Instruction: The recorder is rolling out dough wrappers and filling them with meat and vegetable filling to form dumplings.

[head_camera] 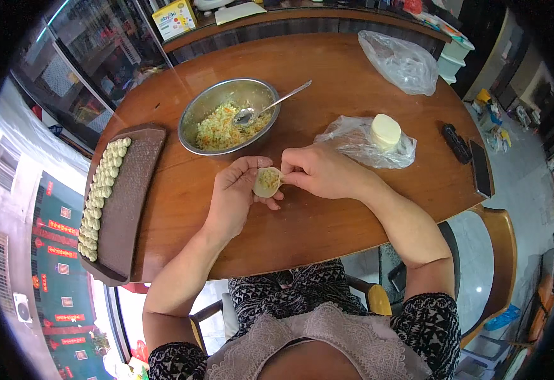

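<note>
In my left hand [233, 191] lies a round dumpling wrapper [265, 189] with a mound of chopped filling [270, 178] at its middle. My right hand [317, 172] pinches the wrapper's right edge between thumb and forefinger. Beyond my hands stands a steel bowl [196, 110] holding more chopped vegetable filling with orange bits. A metal spoon [284, 96] rests in it, its handle over the right rim. To the right, a stack of round wrappers [385, 130] sits on a clear plastic bag [348, 137]. Folded dumplings [97, 192] line the left side of a brown tray [127, 204].
A crumpled plastic bag [400, 61] lies at the table's far right. Near the right edge are a black object [456, 143] and a dark phone [480, 168]. A wooden chair [500, 247] stands at the right, below the wooden table [177, 247].
</note>
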A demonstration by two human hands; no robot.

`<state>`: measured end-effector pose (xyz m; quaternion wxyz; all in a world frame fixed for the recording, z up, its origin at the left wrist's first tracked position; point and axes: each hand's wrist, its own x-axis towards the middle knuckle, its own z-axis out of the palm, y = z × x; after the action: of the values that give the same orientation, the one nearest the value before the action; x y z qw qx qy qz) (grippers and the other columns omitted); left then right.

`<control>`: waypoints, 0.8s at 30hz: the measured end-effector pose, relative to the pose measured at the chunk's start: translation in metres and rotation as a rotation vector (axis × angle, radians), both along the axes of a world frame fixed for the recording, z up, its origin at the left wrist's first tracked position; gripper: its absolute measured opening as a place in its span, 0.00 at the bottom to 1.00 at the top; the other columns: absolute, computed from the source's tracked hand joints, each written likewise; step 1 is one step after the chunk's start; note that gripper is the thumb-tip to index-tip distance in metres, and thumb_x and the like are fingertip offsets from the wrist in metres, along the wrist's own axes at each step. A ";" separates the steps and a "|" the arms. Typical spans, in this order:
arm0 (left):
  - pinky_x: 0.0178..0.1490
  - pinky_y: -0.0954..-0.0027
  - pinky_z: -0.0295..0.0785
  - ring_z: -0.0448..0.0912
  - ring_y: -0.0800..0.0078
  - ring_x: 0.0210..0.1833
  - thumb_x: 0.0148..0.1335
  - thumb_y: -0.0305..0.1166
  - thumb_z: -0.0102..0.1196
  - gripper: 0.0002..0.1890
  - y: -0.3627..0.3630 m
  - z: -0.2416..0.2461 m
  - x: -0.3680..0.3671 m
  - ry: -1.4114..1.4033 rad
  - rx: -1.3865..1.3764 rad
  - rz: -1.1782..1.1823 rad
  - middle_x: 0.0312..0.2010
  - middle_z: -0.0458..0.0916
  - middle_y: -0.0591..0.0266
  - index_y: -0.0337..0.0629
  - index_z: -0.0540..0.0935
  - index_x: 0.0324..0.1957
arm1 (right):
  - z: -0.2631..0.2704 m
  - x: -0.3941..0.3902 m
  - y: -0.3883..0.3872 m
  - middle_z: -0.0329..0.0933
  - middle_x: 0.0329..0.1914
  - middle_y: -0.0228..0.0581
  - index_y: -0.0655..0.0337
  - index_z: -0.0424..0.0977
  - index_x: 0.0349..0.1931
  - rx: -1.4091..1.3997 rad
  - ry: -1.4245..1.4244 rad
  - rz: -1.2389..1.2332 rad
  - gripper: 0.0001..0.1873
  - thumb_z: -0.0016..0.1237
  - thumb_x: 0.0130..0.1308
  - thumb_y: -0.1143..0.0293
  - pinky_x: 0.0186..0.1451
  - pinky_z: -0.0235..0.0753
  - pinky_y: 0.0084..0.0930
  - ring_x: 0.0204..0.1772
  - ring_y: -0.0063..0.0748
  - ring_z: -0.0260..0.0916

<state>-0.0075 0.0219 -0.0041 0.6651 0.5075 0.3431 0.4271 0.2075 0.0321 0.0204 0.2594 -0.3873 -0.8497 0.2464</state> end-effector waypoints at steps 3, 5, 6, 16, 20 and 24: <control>0.34 0.66 0.82 0.84 0.60 0.34 0.75 0.27 0.37 0.15 0.002 -0.001 -0.002 -0.047 -0.020 -0.029 0.45 0.81 0.45 0.29 0.72 0.55 | 0.000 0.000 0.001 0.79 0.29 0.52 0.63 0.74 0.34 -0.012 -0.005 -0.001 0.07 0.52 0.63 0.68 0.39 0.74 0.46 0.37 0.56 0.78; 0.33 0.67 0.82 0.84 0.61 0.34 0.74 0.26 0.38 0.14 0.001 0.000 -0.001 -0.030 -0.018 -0.015 0.43 0.81 0.46 0.29 0.73 0.54 | -0.001 0.000 0.001 0.79 0.29 0.51 0.63 0.74 0.34 -0.011 -0.003 0.002 0.07 0.52 0.63 0.68 0.39 0.74 0.46 0.37 0.56 0.78; 0.33 0.67 0.82 0.84 0.61 0.34 0.74 0.26 0.39 0.13 0.000 0.001 -0.001 -0.021 -0.017 -0.006 0.43 0.82 0.46 0.29 0.73 0.53 | 0.000 0.000 0.001 0.79 0.29 0.51 0.63 0.74 0.34 -0.010 -0.001 0.005 0.07 0.52 0.63 0.68 0.39 0.74 0.46 0.36 0.56 0.78; 0.30 0.71 0.81 0.83 0.69 0.31 0.72 0.24 0.47 0.08 -0.001 0.000 0.002 0.065 0.068 -0.013 0.36 0.84 0.52 0.29 0.76 0.46 | -0.002 -0.001 0.000 0.78 0.27 0.53 0.63 0.72 0.31 0.012 0.007 0.047 0.07 0.51 0.63 0.69 0.37 0.72 0.49 0.36 0.59 0.77; 0.30 0.72 0.81 0.83 0.71 0.30 0.71 0.24 0.48 0.07 -0.002 -0.002 0.003 0.110 0.095 -0.008 0.35 0.84 0.53 0.29 0.77 0.45 | -0.004 -0.002 0.000 0.78 0.28 0.52 0.62 0.72 0.31 0.041 0.001 0.067 0.07 0.51 0.62 0.69 0.37 0.72 0.49 0.36 0.59 0.76; 0.30 0.73 0.81 0.82 0.73 0.30 0.71 0.24 0.49 0.06 -0.004 -0.002 0.004 0.143 0.110 -0.009 0.35 0.84 0.55 0.31 0.78 0.44 | -0.004 -0.003 -0.002 0.78 0.29 0.51 0.62 0.72 0.31 0.079 -0.003 0.074 0.07 0.51 0.62 0.69 0.38 0.72 0.50 0.37 0.58 0.77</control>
<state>-0.0035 0.0183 -0.0061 0.6120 0.5738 0.3636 0.4050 0.2048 0.0305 0.0166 0.2639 -0.3454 -0.8729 0.2214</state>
